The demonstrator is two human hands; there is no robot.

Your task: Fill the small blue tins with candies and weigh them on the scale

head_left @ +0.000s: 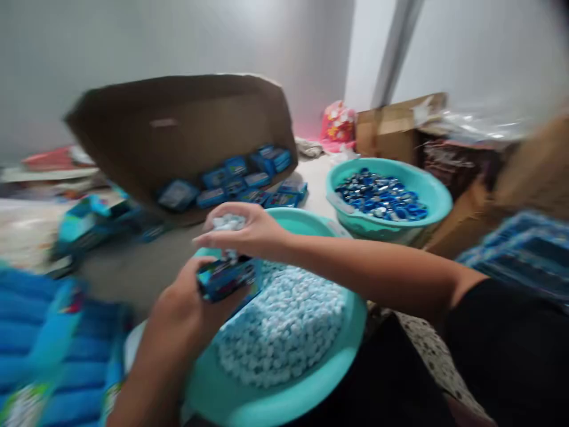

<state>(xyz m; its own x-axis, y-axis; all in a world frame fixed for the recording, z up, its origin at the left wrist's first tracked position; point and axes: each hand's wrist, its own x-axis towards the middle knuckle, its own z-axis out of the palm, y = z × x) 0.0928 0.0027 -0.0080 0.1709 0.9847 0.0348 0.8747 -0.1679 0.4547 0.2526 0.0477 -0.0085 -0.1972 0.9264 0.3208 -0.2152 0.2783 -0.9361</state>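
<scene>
My left hand (191, 296) is wrapped round a small blue printed box (229, 279), tilted above the near tub. Just over the box's open end, my right hand (249, 228) is closed around a clump of small pale pellets (229, 222). A few pellets (230, 255) show between that hand and the box. Below both hands stands a turquoise tub (329, 379), holding a heap of pale blue and white pellets (288, 326). Blur hides the print on the box and the exact shape of the pellets.
A large cardboard carton (186, 124) lies on its side at the back, with several blue boxes (235, 184) in it. Another turquoise tub (347, 216) holds shiny blue pieces (382, 196). Blue packs (53, 344) lie at left; blue trays (524, 261) and brown cartons (391, 133) stand at right.
</scene>
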